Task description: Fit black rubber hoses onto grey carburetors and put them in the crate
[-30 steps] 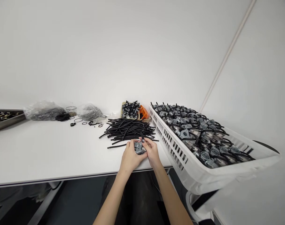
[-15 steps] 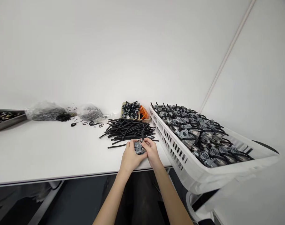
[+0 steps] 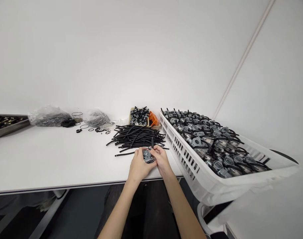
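Both hands meet at the front edge of the white table (image 3: 54, 159). My left hand (image 3: 138, 166) cups a small grey metal part (image 3: 147, 156) from the left, fingers wrapped round it. My right hand (image 3: 161, 159) closes on the same part from the right, and its fingertips pinch a short black hose piece (image 3: 152, 143) that stands up from the part. Just beyond the hands lies a heap of black hose pieces (image 3: 136, 136).
A white slotted crate (image 3: 191, 166) full of grey metal parts with hoses tilts at the right. Behind the hoses is a small box of black fittings (image 3: 139, 116) with an orange item. Plastic bags (image 3: 48, 116), loose rings and a dark tray (image 3: 4, 123) lie at the far left.
The hands have stayed on the grey part with only slight finger movement. The view has shifted a little.
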Available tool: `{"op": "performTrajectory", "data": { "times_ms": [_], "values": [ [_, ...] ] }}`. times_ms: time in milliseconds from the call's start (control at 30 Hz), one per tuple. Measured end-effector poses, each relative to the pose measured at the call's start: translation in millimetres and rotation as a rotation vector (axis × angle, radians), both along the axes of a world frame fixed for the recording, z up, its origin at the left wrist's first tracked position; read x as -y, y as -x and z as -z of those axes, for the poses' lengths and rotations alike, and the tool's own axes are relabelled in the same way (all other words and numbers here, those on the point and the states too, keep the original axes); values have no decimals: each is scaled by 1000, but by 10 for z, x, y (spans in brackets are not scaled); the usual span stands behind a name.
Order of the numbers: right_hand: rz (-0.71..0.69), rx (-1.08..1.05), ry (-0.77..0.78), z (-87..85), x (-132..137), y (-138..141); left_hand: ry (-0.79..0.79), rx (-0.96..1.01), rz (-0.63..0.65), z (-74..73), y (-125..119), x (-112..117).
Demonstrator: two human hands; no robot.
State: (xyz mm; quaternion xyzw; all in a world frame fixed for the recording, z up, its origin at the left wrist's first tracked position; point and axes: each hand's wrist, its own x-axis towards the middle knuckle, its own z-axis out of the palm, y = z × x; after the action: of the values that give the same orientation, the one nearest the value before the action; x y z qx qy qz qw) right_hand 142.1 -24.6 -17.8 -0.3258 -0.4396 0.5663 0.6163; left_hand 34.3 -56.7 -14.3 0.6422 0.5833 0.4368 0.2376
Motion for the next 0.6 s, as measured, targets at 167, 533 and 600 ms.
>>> {"op": "performTrajectory", "data": {
  "times_ms": [167,533,600],
  "values": [
    [0,-1,-6,-6,13,5,-5,-1,-1,-6,-1,8],
    [-52,5,-54,81,35,-98,2,4,10,2,5,-13],
    [-45,10,-61,96,28,-96,8,2,5,4,5,-16]
  ]
}}
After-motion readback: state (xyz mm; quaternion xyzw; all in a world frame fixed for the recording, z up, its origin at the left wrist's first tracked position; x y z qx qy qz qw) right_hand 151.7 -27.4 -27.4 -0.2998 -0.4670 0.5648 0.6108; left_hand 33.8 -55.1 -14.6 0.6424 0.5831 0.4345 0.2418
